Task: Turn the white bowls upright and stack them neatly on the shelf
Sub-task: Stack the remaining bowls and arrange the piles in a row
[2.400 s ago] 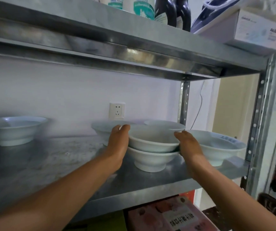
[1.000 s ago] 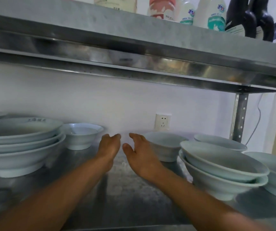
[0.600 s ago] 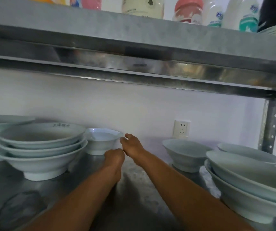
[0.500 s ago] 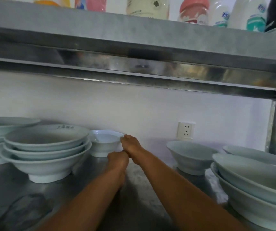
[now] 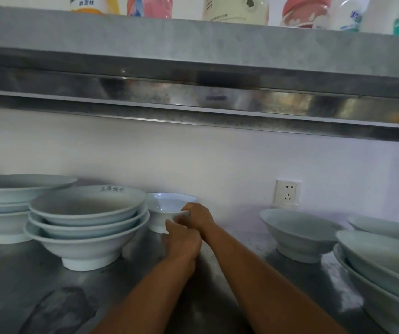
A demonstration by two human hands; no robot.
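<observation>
At the back edge of the grey metal shelf (image 5: 232, 276), beside a stack of three white bowls (image 5: 85, 221), upright small white ceramic bowl (image 5: 163, 206), rim pinched by right hand (image 5: 199, 216), left hand (image 5: 182, 243) curled round its foot.

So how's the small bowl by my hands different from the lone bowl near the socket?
The small bowl is narrower; the lone bowl is wider and flares out. The small bowl has the right hand curled over its rim and the left hand at its foot; the lone bowl is untouched. The small bowl sits close beside the stack; the lone bowl stands apart. Both are white, footed and upright on the shelf.
</observation>
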